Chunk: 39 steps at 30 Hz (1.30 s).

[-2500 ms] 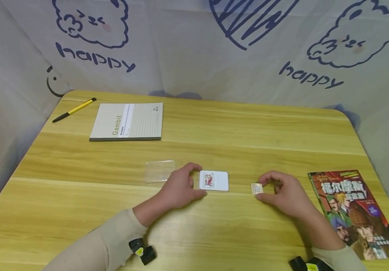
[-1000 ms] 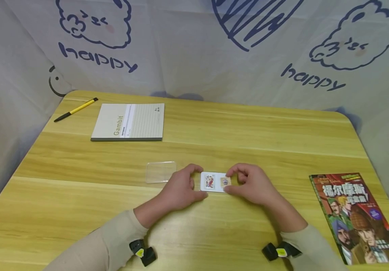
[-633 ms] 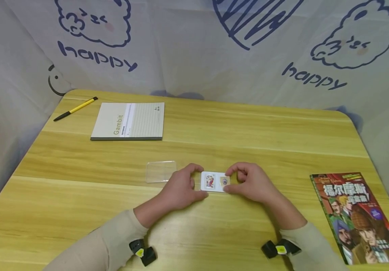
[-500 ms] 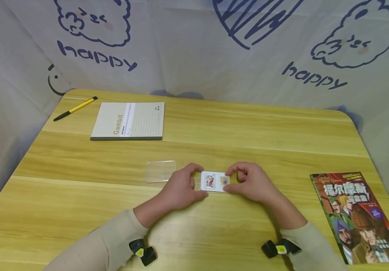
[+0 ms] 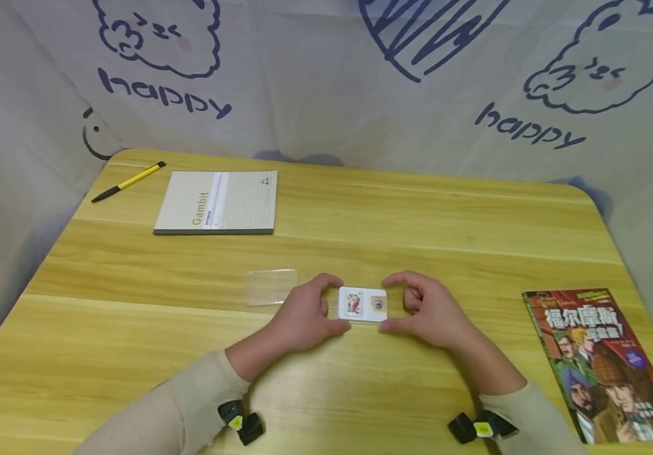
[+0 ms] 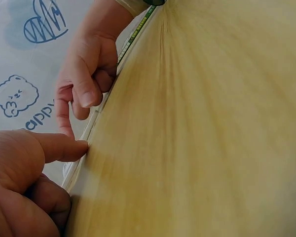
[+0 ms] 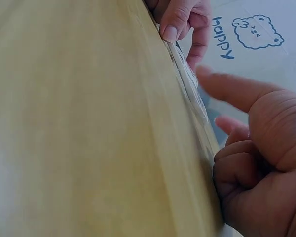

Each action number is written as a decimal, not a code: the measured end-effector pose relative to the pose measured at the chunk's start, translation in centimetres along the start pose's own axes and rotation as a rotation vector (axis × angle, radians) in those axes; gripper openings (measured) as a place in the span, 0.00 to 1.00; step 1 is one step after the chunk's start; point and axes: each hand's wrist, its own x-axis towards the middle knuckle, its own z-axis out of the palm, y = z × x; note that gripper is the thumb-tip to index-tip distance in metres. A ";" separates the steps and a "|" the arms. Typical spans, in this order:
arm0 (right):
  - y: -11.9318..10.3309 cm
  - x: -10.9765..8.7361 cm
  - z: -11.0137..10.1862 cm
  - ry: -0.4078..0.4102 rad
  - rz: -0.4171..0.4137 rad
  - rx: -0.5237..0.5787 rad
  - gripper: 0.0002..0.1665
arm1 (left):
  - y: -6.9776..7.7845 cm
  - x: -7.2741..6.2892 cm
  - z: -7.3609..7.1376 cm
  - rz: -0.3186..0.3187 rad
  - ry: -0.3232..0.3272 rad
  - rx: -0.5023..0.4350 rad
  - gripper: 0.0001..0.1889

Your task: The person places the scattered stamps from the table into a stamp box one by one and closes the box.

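A small flat white case (image 5: 367,309) lies on the table between both hands. On its left half is a stamp-like picture with a colourful print (image 5: 354,304); on its right half sits a small tan square with a dark round mark (image 5: 378,304). My left hand (image 5: 303,316) holds the case's left end between thumb and index finger, the other fingers tucked in. Around the right end, thumb and index finger of my right hand (image 5: 431,309) are spread apart, tips near the corners. In the right wrist view, the right thumb (image 7: 237,89) stands off the case's edge.
A clear plastic lid (image 5: 272,287) lies left of the case, partly beside the left hand. Farther back are a Gambit notebook (image 5: 218,202) and a yellow-black pen (image 5: 129,182). At the right lies a comic-style book (image 5: 605,366). A drawn-on white cloth (image 5: 315,82) hangs behind the table (image 5: 445,221).
My right hand has brought the tan square leftward onto the case's right half, then let go, its thumb and index finger spreading apart. The left hand stays at the case.
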 end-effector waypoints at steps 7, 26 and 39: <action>0.3 -0.2 0.1 -0.004 0.028 -0.056 0.34 | -0.1 0.0 0.0 0.006 0.003 -0.010 0.35; 0.5 -0.1 0.4 0.005 0.022 -0.087 0.34 | -3.1 -3.8 -7.4 0.028 0.125 -0.051 0.39; 0.3 -0.2 0.4 0.003 0.028 -0.090 0.34 | -6.6 -3.7 -10.8 -0.031 0.077 0.102 0.39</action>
